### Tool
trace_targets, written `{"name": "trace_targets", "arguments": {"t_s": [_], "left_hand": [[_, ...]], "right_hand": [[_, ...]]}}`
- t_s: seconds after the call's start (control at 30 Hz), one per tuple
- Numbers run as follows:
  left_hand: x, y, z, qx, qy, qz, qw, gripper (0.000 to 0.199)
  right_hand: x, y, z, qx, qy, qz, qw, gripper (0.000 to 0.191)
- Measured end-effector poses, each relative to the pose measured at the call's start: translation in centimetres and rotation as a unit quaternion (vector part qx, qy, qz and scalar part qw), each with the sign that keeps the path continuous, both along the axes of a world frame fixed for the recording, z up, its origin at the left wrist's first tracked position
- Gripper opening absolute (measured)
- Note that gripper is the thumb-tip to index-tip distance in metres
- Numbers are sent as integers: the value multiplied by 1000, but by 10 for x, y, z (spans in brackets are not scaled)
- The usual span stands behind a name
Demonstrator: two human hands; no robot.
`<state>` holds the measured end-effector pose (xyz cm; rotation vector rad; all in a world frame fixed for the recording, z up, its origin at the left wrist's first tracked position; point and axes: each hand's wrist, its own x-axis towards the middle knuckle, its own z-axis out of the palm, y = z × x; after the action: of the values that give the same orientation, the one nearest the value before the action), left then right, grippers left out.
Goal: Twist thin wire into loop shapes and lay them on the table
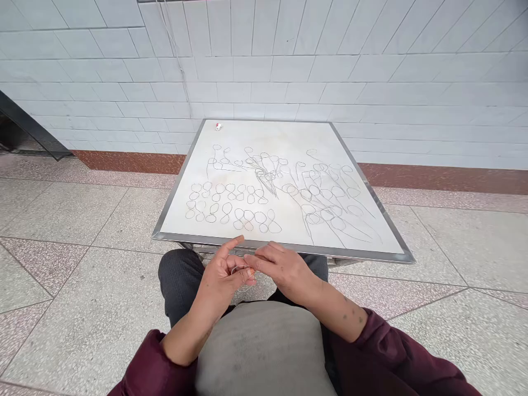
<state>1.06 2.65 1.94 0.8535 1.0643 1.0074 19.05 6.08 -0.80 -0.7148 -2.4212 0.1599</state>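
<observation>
We saw the thin wire point(233, 270) in the two hands, held above the lap just off the near edge of the table point(284, 249), curled into a loose ring. We judged it light and springy, stiff enough to keep a curve yet easy to kink; being so thin, it might well have rolled or slid between the fingers. We thought the best hold was a fingertip pinch close to the bend, leaving the rest of the ring free.

The left hand point(220, 280) pinched the wire between its thumb and bent fingers, while the index finger stood up, apart from the others. The right hand point(291, 273) met it from the other side, its fingers close together and half bent, with the tips at the wire beside the left thumb. Its own thumb was hidden from us, so we could not tell how firmly it gripped.

On the table we saw figure-eight loops point(226, 212) on the left side, a tangle of strands point(266, 175) near the middle, and longer looped strands on the right.
</observation>
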Motion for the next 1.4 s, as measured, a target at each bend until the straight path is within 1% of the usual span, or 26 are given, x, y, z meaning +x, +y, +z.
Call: {"name": "trace_targets", "arguments": {"t_s": [0.17,0.3,0.37,0.43,0.5,0.57,0.67,0.8,0.87,1.0,1.07,1.1,1.17,1.2,1.23,1.27,1.4], "left_hand": [[2,-4,-1,-2,-5,7,1000,64],[4,-6,-1,15,4,24,1000,55],[4,-5,-2,29,16,25,999,54],[3,-5,-3,43,32,20,998,55],[2,-4,-4,51,44,17,998,54],[2,-4,-4,53,51,17,997,53],[4,-4,-5,54,51,17,997,50],[6,-4,-10,53,19,39,998,50],[7,-4,-13,53,4,47,998,50],[6,-3,-17,54,10,51,997,50],[5,-2,-18,51,11,59,997,49],[5,-2,-18,50,10,65,997,48],[3,-1,-19,49,7,77,996,49],[1,0,-19,49,5,79,996,49],[1,0,-19,50,3,82,995,50],[0,0,-19,50,1,83,995,51],[1,0,-18,48,-8,90,995,50]], "right_hand": [[0,1,1,19,1,-10,1000,27],[-3,0,-1,1,23,-7,1000,27],[-7,-2,-3,-34,65,-27,997,26],[-11,-4,-6,-87,115,-63,988,23],[-14,-5,-6,-130,145,-93,977,18],[-16,-5,-5,-155,142,-109,972,16],[-18,-6,-2,-177,124,-133,967,18],[-22,-6,-3,-223,121,-164,953,17],[-24,-6,-5,-251,124,-174,944,16],[-26,-4,-7,-276,141,-181,934,17],[-25,-3,-6,-324,174,-168,914,16],[-25,-2,-5,-369,196,-153,896,17],[-24,0,-4,-470,240,-109,842,23],[-23,1,-3,-511,258,-88,816,26],[-23,2,-3,-537,272,-72,796,30],[-22,2,-2,-549,282,-63,784,32],[-23,4,-3,-561,310,-54,766,34]]}}
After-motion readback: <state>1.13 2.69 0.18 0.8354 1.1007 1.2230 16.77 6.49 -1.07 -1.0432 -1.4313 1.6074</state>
